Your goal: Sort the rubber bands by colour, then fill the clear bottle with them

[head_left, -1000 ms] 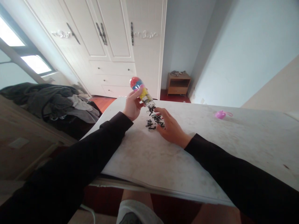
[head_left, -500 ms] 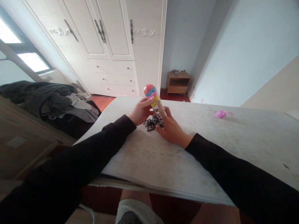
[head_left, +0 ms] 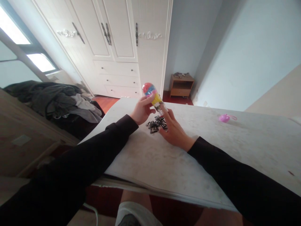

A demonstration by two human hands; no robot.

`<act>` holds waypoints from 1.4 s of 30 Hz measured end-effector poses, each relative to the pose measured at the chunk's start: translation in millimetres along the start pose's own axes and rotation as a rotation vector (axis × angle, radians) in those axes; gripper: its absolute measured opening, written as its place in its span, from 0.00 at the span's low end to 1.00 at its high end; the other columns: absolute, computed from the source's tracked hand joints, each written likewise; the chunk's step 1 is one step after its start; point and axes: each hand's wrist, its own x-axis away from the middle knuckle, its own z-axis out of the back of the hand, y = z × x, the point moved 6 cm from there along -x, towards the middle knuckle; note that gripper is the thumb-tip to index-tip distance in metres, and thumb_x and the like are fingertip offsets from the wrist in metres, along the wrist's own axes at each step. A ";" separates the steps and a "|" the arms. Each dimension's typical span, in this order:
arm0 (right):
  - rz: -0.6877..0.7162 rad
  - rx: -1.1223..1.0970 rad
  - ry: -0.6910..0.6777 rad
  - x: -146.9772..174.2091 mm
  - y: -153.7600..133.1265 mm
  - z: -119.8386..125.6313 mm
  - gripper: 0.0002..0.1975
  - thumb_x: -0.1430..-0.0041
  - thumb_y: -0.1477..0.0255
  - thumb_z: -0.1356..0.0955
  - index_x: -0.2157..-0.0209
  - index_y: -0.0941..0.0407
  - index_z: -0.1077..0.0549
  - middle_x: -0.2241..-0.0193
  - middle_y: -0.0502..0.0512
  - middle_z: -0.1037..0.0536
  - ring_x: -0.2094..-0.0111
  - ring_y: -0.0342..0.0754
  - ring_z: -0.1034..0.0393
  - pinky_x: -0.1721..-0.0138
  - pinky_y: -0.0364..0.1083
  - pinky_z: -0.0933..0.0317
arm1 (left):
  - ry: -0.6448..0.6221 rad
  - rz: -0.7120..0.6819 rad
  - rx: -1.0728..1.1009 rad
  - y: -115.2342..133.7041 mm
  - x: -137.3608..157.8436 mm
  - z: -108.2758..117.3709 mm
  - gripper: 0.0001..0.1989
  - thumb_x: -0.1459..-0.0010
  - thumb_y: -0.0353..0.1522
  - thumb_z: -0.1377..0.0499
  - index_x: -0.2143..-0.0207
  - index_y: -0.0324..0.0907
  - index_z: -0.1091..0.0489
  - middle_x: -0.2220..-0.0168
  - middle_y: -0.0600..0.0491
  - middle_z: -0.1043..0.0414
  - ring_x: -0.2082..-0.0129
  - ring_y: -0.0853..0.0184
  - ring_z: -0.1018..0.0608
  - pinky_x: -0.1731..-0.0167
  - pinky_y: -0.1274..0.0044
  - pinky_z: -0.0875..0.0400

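Note:
My left hand (head_left: 142, 110) is closed around a clear bottle (head_left: 157, 99) with bands of red, blue, pink and yellow contents, which look like small elastic bands. The bottle tilts, its coloured rounded end up to the left and its clear end down to the right. At that lower end are the fingertips of my right hand (head_left: 173, 127); its fingers are stretched and its thumb is apart, beside a pile of small black loops (head_left: 154, 126). The loops, perhaps hair ties, lie on the white table (head_left: 145, 157) under the bottle.
A pink rounded piece with a strap (head_left: 224, 118) lies on the table to the right. Dark and grey clothes (head_left: 51, 97) are heaped at the left. Beyond the table stand a white wardrobe (head_left: 117, 69) and a small wooden nightstand (head_left: 180, 91).
The bottle has tipped further, its coloured end swinging left with my left hand. More of the black pile shows between my hands. The whole view has shifted slightly.

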 end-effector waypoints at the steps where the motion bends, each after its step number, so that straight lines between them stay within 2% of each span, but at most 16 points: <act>1: -0.011 0.015 0.006 -0.3 2.4 -0.6 0.50 0.43 0.79 0.35 0.25 0.47 0.63 0.36 0.66 0.40 0.40 0.62 0.34 0.39 0.66 0.35 | -0.037 0.035 -0.016 -5.5 2.0 -3.7 0.11 0.43 0.37 0.33 0.63 0.39 0.25 0.67 0.51 0.27 0.72 0.71 0.27 0.80 0.81 0.36; 4: -0.020 0.019 0.006 -1.1 7.8 -2.4 0.50 0.44 0.79 0.35 0.25 0.49 0.61 0.37 0.67 0.39 0.39 0.63 0.36 0.37 0.67 0.37 | -0.078 0.082 -0.055 -14.8 4.3 -6.8 0.13 0.47 0.38 0.30 0.65 0.38 0.26 0.68 0.52 0.27 0.73 0.71 0.27 0.80 0.80 0.35; 8: 0.005 -0.032 -0.025 -2.3 6.7 -3.9 0.46 0.45 0.79 0.35 0.27 0.50 0.54 0.39 0.64 0.38 0.39 0.60 0.36 0.35 0.64 0.38 | -0.003 -0.009 -0.060 -6.5 -1.3 2.7 0.15 0.50 0.38 0.29 0.65 0.38 0.25 0.69 0.52 0.27 0.73 0.72 0.28 0.81 0.81 0.38; 14: 0.032 -0.097 0.007 -2.1 0.3 0.1 0.41 0.45 0.80 0.35 0.30 0.50 0.46 0.39 0.64 0.36 0.41 0.58 0.33 0.39 0.62 0.34 | 0.119 -0.108 -0.026 7.7 -7.0 13.1 0.13 0.46 0.40 0.32 0.64 0.40 0.25 0.66 0.50 0.25 0.72 0.71 0.27 0.81 0.81 0.40; 18: 0.049 -0.101 0.043 0.5 -3.8 4.1 0.43 0.44 0.81 0.36 0.29 0.47 0.49 0.37 0.62 0.36 0.43 0.56 0.31 0.41 0.60 0.33 | 0.152 -0.107 -0.010 10.2 -7.1 15.5 0.10 0.42 0.39 0.35 0.63 0.41 0.24 0.64 0.50 0.24 0.71 0.71 0.28 0.80 0.81 0.39; 21: 0.031 -0.075 0.044 0.2 -4.0 4.6 0.47 0.43 0.81 0.36 0.26 0.44 0.55 0.36 0.62 0.37 0.43 0.57 0.31 0.42 0.60 0.31 | 0.129 -0.078 0.003 7.0 -4.5 12.3 0.11 0.41 0.40 0.36 0.63 0.41 0.24 0.66 0.50 0.25 0.70 0.71 0.27 0.80 0.82 0.37; 24: 0.006 -0.023 0.029 -1.4 1.1 1.8 0.50 0.44 0.80 0.35 0.25 0.46 0.61 0.35 0.64 0.38 0.41 0.60 0.32 0.40 0.63 0.33 | 0.008 -0.007 -0.031 -3.4 0.7 0.8 0.12 0.44 0.39 0.33 0.63 0.40 0.24 0.67 0.51 0.26 0.71 0.71 0.27 0.80 0.82 0.36; 26: -0.019 -0.002 0.021 -1.8 6.7 -0.6 0.50 0.44 0.79 0.35 0.25 0.48 0.62 0.36 0.66 0.39 0.44 0.60 0.31 0.41 0.64 0.32 | -0.079 0.054 -0.071 -11.6 4.4 -7.0 0.14 0.48 0.38 0.30 0.63 0.39 0.24 0.68 0.52 0.27 0.72 0.70 0.27 0.81 0.81 0.35; 28: -0.047 -0.009 0.005 -1.4 10.9 -2.9 0.50 0.44 0.79 0.35 0.25 0.49 0.62 0.36 0.67 0.39 0.48 0.58 0.28 0.44 0.62 0.29 | -0.099 0.068 -0.089 -14.2 6.0 -9.3 0.15 0.49 0.38 0.28 0.64 0.39 0.24 0.68 0.52 0.27 0.72 0.70 0.26 0.80 0.80 0.34; 31: -0.063 -0.054 -0.042 -0.5 10.0 -6.2 0.49 0.43 0.78 0.35 0.25 0.47 0.60 0.37 0.66 0.39 0.53 0.55 0.27 0.50 0.59 0.26 | -0.031 0.015 -0.080 -7.7 3.5 -4.1 0.13 0.47 0.38 0.29 0.65 0.39 0.24 0.68 0.52 0.26 0.73 0.71 0.26 0.79 0.80 0.35; 36: -0.030 -0.093 -0.048 -0.6 0.1 -4.1 0.46 0.43 0.79 0.35 0.26 0.45 0.54 0.41 0.62 0.35 0.51 0.54 0.28 0.56 0.53 0.26 | 0.060 -0.065 -0.007 5.3 -1.8 4.7 0.13 0.44 0.39 0.32 0.63 0.38 0.23 0.70 0.51 0.27 0.74 0.72 0.28 0.79 0.79 0.37; 39: -0.006 -0.098 -0.003 -0.3 -2.8 1.0 0.43 0.43 0.79 0.35 0.28 0.46 0.49 0.40 0.62 0.34 0.50 0.54 0.28 0.57 0.52 0.27 | 0.106 -0.080 0.033 9.2 -3.1 8.0 0.10 0.38 0.38 0.36 0.63 0.39 0.23 0.70 0.51 0.26 0.74 0.72 0.29 0.79 0.79 0.39; 42: 0.006 -0.090 0.047 0.3 -3.9 6.2 0.41 0.43 0.80 0.36 0.29 0.47 0.46 0.40 0.62 0.33 0.50 0.54 0.28 0.53 0.55 0.28 | 0.159 -0.082 0.061 12.0 -4.1 11.6 0.11 0.33 0.36 0.41 0.64 0.39 0.24 0.70 0.51 0.27 0.76 0.73 0.32 0.81 0.79 0.42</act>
